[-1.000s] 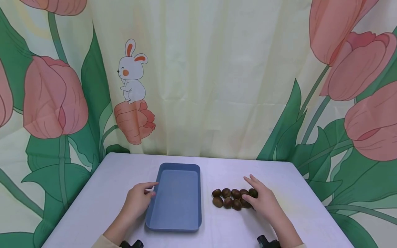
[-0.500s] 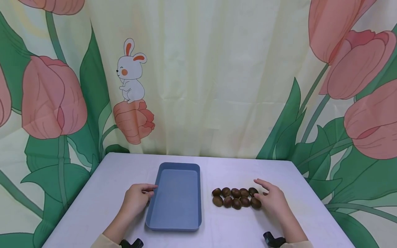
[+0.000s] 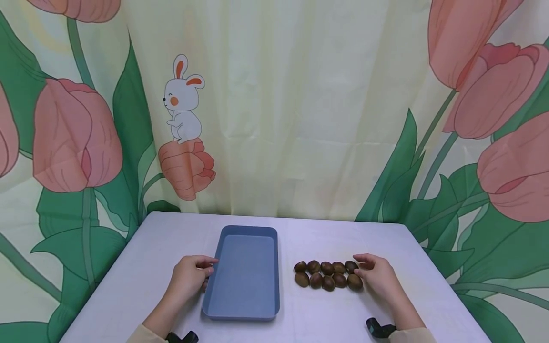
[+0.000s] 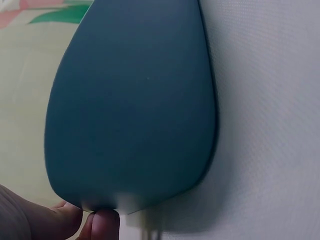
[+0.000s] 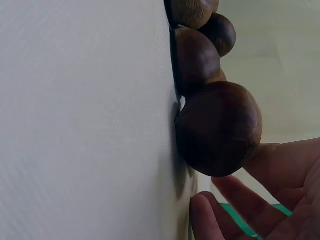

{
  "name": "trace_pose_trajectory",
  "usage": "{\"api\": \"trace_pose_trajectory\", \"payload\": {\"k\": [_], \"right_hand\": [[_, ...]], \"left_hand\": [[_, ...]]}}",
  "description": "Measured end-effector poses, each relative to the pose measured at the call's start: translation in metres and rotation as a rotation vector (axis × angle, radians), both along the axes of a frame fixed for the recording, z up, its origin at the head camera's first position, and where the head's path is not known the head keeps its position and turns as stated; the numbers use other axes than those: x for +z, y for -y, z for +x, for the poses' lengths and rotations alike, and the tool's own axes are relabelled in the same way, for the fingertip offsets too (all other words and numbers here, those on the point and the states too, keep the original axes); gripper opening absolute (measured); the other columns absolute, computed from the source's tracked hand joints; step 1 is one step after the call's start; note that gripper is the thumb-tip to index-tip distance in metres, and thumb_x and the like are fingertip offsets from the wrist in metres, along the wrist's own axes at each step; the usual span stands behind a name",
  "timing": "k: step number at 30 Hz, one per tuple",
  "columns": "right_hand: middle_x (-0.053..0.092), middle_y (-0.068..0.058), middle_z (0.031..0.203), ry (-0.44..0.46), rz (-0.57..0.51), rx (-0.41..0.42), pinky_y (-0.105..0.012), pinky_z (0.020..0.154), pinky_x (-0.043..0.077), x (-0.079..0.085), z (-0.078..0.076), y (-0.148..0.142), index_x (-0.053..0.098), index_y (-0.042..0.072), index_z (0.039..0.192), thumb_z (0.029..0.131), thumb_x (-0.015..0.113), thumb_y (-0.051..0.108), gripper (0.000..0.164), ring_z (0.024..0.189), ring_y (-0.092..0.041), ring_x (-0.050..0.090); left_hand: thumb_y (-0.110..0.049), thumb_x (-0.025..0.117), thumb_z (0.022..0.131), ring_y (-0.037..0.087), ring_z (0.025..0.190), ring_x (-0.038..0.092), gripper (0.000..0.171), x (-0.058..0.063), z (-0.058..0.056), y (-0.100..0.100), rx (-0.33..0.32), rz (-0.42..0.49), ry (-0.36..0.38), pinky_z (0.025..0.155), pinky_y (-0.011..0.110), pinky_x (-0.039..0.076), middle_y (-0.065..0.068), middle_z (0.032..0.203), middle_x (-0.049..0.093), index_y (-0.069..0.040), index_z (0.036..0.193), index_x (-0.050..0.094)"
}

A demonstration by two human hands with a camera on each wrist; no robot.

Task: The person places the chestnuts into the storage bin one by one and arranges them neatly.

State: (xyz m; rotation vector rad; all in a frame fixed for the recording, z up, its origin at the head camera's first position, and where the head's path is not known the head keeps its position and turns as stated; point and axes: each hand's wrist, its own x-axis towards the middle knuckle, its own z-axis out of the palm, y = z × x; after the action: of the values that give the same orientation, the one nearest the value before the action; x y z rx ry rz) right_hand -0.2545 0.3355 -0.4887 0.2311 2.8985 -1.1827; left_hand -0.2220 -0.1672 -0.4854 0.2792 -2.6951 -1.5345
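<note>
A blue rectangular tray (image 3: 241, 281) lies lengthwise on the white-covered table. My left hand (image 3: 187, 276) rests its fingertips and thumb at the tray's left rim; in the left wrist view they meet the outer wall of the tray (image 4: 130, 110). Right of the tray, several brown chestnuts (image 3: 328, 268) sit in two rows, close together. My right hand (image 3: 379, 277) is at the right end of these rows, thumb and fingers extended beside the end chestnut of the front row (image 3: 355, 282). That chestnut (image 5: 220, 130) fills the middle of the right wrist view, the thumb tip overlapping its edge.
A curtain (image 3: 291, 119) printed with tulips and a rabbit hangs behind the table's far edge. The white tablecloth (image 3: 317, 314) shows in front of the chestnuts and between them and the tray. Black wrist mounts (image 3: 381, 328) sit below both hands.
My right hand has drawn back to the right, off the chestnuts it partly covered, and its fingers have come closer together. My left hand stays at the tray's rim, slightly lower.
</note>
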Motion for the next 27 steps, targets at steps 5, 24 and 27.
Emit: {"api": "trace_pose_trajectory", "payload": {"k": [5, 24, 27], "right_hand": [[0.072, -0.023, 0.134, 0.016, -0.027, 0.001, -0.059, 0.105, 0.055, -0.002, -0.004, -0.002, 0.072, 0.005, 0.136, 0.096, 0.076, 0.007, 0.040, 0.126, -0.041, 0.066], [0.073, -0.016, 0.128, 0.033, -0.062, 0.040, -0.055, 0.104, 0.055, -0.010, -0.017, -0.004, 0.073, 0.006, 0.132, 0.096, 0.078, 0.007, 0.036, 0.118, -0.032, 0.065], [0.071, -0.018, 0.133, 0.025, -0.064, 0.037, -0.052, 0.103, 0.058, -0.011, -0.018, -0.005, 0.071, 0.006, 0.134, 0.096, 0.077, 0.006, 0.038, 0.120, -0.032, 0.064]], "left_hand": [[0.005, 0.073, 0.095, 0.015, 0.061, 0.064, 0.022, -0.001, -0.001, 0.002, -0.006, 0.010, 0.009, 0.056, 0.031, 0.057, 0.007, 0.095, 0.076, -0.003, 0.114, 0.082], [0.006, 0.072, 0.094, 0.018, 0.061, 0.063, 0.021, -0.001, -0.002, 0.003, 0.005, 0.054, 0.033, 0.056, 0.032, 0.058, 0.008, 0.090, 0.075, -0.002, 0.111, 0.082], [0.005, 0.073, 0.094, 0.017, 0.061, 0.063, 0.020, -0.001, -0.002, 0.002, 0.010, 0.053, 0.033, 0.056, 0.032, 0.058, 0.009, 0.088, 0.074, -0.002, 0.109, 0.083]]}}
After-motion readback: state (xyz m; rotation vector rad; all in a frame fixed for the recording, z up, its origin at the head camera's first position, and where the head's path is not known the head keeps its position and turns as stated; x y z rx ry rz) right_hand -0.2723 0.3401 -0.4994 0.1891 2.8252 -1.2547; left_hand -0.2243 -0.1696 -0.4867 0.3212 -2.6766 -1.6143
